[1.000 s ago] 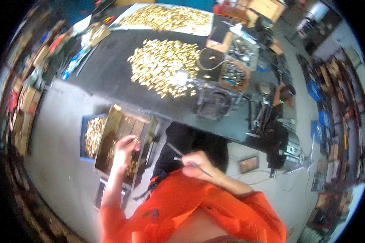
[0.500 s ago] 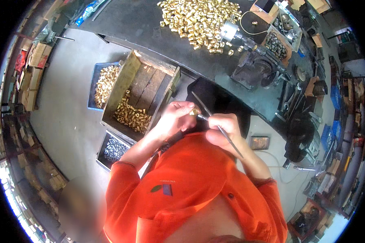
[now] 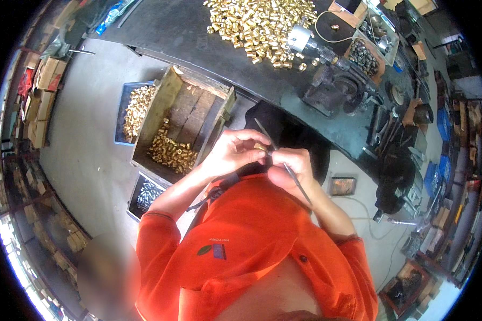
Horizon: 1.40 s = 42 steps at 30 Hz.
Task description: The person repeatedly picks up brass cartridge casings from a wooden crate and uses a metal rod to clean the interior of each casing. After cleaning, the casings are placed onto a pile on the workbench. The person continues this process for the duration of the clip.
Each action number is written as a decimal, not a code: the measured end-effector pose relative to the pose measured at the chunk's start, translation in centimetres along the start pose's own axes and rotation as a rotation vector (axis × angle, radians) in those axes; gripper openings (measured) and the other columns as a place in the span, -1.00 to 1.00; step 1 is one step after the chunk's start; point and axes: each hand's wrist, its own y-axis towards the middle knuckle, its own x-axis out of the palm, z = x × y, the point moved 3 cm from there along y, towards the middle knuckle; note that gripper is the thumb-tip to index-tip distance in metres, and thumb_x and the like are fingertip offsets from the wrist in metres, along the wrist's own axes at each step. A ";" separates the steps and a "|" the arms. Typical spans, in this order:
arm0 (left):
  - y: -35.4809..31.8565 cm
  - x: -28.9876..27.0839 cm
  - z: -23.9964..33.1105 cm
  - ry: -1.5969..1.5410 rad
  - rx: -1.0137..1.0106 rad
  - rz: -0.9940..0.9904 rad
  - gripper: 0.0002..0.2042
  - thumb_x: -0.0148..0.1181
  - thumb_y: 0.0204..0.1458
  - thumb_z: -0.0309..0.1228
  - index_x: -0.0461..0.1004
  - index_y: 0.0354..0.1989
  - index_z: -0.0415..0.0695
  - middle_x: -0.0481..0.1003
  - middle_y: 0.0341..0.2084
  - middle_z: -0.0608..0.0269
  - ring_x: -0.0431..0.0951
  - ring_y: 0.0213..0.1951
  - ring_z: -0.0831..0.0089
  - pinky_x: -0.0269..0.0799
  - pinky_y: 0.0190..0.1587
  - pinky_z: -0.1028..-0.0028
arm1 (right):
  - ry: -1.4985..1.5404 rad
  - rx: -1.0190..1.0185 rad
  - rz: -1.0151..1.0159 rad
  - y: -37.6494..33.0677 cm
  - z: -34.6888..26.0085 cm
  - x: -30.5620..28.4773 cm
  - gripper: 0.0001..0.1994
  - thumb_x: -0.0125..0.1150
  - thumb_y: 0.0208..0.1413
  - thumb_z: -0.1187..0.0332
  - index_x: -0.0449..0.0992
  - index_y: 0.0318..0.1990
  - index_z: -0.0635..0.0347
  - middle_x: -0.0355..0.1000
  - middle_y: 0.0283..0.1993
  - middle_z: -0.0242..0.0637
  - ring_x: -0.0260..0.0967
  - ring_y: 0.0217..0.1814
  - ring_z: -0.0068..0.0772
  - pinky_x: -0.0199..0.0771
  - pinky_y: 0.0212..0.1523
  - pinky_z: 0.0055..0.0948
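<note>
In front of my orange shirt, my left hand (image 3: pixel 231 153) pinches a small brass fitting (image 3: pixel 260 146) between thumb and fingers. My right hand (image 3: pixel 292 165) is closed round the middle of a T-handled tool, whose long thin crossbar (image 3: pixel 303 193) slants out past both sides of the fist. The tool's working end meets the fitting, though fingers of both hands hide where they join. Left of my forearm stands a wooden crate (image 3: pixel 154 112) with brass fittings (image 3: pixel 171 153) heaped at its near end.
A blue bin (image 3: pixel 118 125) of brass parts and a smaller bin (image 3: pixel 131 207) of dark metal pieces flank the crate. Ahead, the dark workbench (image 3: pixel 171 35) carries a large brass pile (image 3: pixel 262 32) and a machine with a silver chuck (image 3: pixel 300 38). Shelves line both sides.
My hands have come closer together. The tool's shaft, visible before, is now covered by fingers, and the brass fitting has turned in my left fingers. The crossbar has shifted slightly.
</note>
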 end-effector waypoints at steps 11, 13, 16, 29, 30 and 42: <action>0.7 -3.4 -0.7 0.876 0.205 0.301 -0.82 0.21 -0.34 -0.63 0.48 -0.45 -0.20 0.34 -0.63 0.28 0.33 -0.64 0.60 0.21 -0.58 0.55 | 0.119 -0.034 -0.103 -1.4 -3.2 -2.3 -0.48 0.17 -0.04 -0.02 0.13 -0.72 0.17 0.00 -0.74 -0.33 0.01 -0.74 -0.39 -0.09 -0.67 -0.39; 0.7 -3.4 -0.8 0.931 0.220 0.303 -0.81 0.23 -0.36 -0.61 0.47 -0.47 -0.20 0.33 -0.63 0.27 0.33 -0.65 0.56 0.21 -0.59 0.53 | 0.102 -0.053 -0.160 -1.1 -3.9 -2.0 -0.54 0.17 -0.05 0.07 0.14 -0.72 0.18 0.02 -0.73 -0.32 0.03 -0.75 -0.37 -0.07 -0.68 -0.39; 0.7 -3.1 -0.7 0.993 0.272 0.300 -0.80 0.26 -0.38 -0.59 0.47 -0.48 -0.19 0.33 -0.63 0.25 0.34 -0.66 0.48 0.22 -0.60 0.49 | 0.075 -0.011 -0.177 -0.9 -3.5 -1.4 -0.62 0.16 -0.12 0.20 0.14 -0.72 0.19 0.04 -0.73 -0.30 0.03 -0.75 -0.35 -0.04 -0.67 -0.39; 1.5 -4.2 -1.8 1.052 0.246 0.230 -0.79 0.25 -0.37 -0.56 0.51 -0.44 -0.19 0.36 -0.67 0.17 0.38 -0.65 0.32 0.26 -0.57 0.40 | -0.043 0.008 -0.195 0.8 -1.9 0.0 -0.73 0.19 -0.21 0.42 0.16 -0.65 0.23 0.10 -0.67 -0.13 0.14 -0.68 -0.10 0.09 -0.62 -0.30; 1.5 -5.5 -2.2 0.972 0.322 0.283 -0.82 0.24 -0.34 -0.56 0.52 -0.45 -0.20 0.37 -0.67 0.22 0.33 -0.66 0.43 0.22 -0.58 0.46 | -0.007 -0.017 -0.201 0.4 -3.0 -0.9 -0.71 0.19 -0.18 0.37 0.16 -0.66 0.23 0.06 -0.69 -0.20 0.10 -0.70 -0.17 0.05 -0.63 -0.32; 9.7 -7.1 0.5 1.069 0.232 0.196 -0.85 0.18 -0.20 -0.41 0.46 -0.52 -0.25 0.37 -0.69 0.01 0.42 -0.64 0.27 0.33 -0.51 0.34 | 0.022 0.036 -0.145 -1.4 -3.5 -1.6 -0.70 0.14 -0.15 0.41 0.11 -0.68 0.25 0.00 -0.70 -0.23 0.01 -0.71 -0.29 -0.04 -0.64 -0.36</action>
